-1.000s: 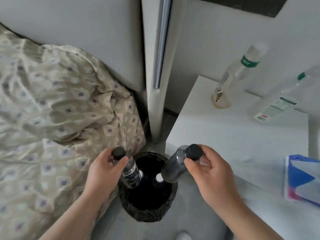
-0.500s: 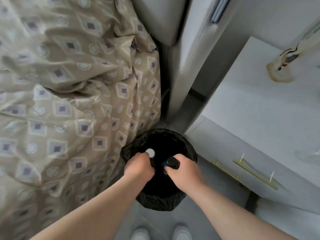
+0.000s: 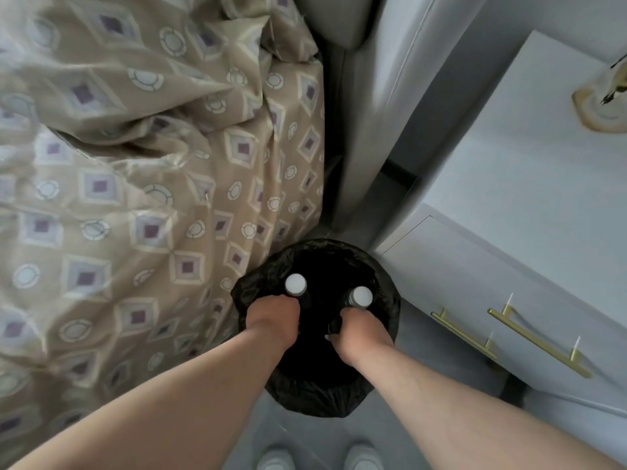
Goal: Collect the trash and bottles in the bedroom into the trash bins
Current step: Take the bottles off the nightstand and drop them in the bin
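- Stooping over the black-lined trash bin (image 3: 339, 401) on the floor, wedged between the patterned bed cover (image 3: 135, 205) and the white bench (image 3: 509, 184).
- Reaching into the opening with both arms at once: left hand (image 3: 273, 318) at the near-left, right hand (image 3: 361, 330) at the near-right.
- Curling the left fingers downward; cannot tell what, if anything, is clamped beneath them, with the grip hidden under the knuckles.
- Pinching what looks like a dark-capped bottle (image 3: 335, 324) in the right fingers, with only the cap peeking out beside the thumb.
- Already in the bin, by the look of it: a white-capped bottle (image 3: 296, 284) just beyond the left knuckles and a second white-capped bottle (image 3: 361, 296) just beyond the right, both upright, near each other but apart.
- Judged mid-drop: load lowered inside, release on the right not yet made.
- Left to collect, as far as visible: one clear bottle (image 3: 607, 106) on the bench at the far right edge, mostly cropped, showing only its yellowish base.
- Impossible to say from here whether more trash waits elsewhere in the bedroom.
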Demonstrator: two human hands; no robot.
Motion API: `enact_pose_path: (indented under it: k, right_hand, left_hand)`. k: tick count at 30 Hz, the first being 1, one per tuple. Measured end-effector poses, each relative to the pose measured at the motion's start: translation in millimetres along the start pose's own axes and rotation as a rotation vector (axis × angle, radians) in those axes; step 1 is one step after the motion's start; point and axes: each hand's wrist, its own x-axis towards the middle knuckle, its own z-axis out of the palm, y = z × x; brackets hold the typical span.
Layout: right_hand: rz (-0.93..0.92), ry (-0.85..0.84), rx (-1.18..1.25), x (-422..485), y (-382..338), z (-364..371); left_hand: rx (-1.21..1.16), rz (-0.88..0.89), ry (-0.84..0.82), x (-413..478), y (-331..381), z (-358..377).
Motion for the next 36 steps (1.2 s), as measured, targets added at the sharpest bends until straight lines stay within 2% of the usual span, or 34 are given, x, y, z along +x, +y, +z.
enact_pose_path:
  k: [6, 11, 13, 15, 18, 21, 24, 26, 28, 30, 32, 36]
  right_hand:
    - [0.060, -0.032, 0.293, 10, 10, 8]
    - [-0.007, 0.025, 0.562, -25, 8, -24]
    - [-0.066, 0.058, 0.599, -51, 10, -46]
    - [-0.114, 0.113, 0.636, -82, 16, -72]
    - [-0.157, 0.239, 0.732, -133, 28, -119]
    - [-0.185, 0.364, 0.861, -182, 46, -170]
    - [-0.209, 0.527, 0.935, -219, 70, -214]
    - [-0.201, 0.726, 0.947, -234, 90, -240]
    - [-0.139, 0.933, 0.842, -241, 112, -256]
    - [-0.047, 1.067, 0.652, -240, 133, -263]
    - [0.034, 1.048, 0.567, -233, 146, -263]
    - [0.150, 0.781, 0.537, -219, 157, -257]
  left_hand:
    - [0.015, 0.066, 0.018, -1, -1, 7]
    - [-0.068, 0.065, 0.022, -23, -4, -11]
    - [-0.182, 0.047, 0.090, -42, 2, -32]
    - [-0.333, 0.043, 0.233, -66, 14, -64]
    - [-0.565, 0.101, 0.469, -106, 41, -123]
    - [-0.686, 0.198, 0.592, -133, 72, -175]
    - [-0.677, 0.275, 0.595, -142, 103, -215]
    - [-0.688, 0.319, 0.564, -146, 125, -241]
    - [-0.726, 0.373, 0.564, -146, 147, -273]
    - [-0.778, 0.412, 0.568, -142, 172, -308]
    - [-0.822, 0.451, 0.589, -135, 197, -346]
    - [-0.974, 0.508, 0.551, -119, 242, -408]
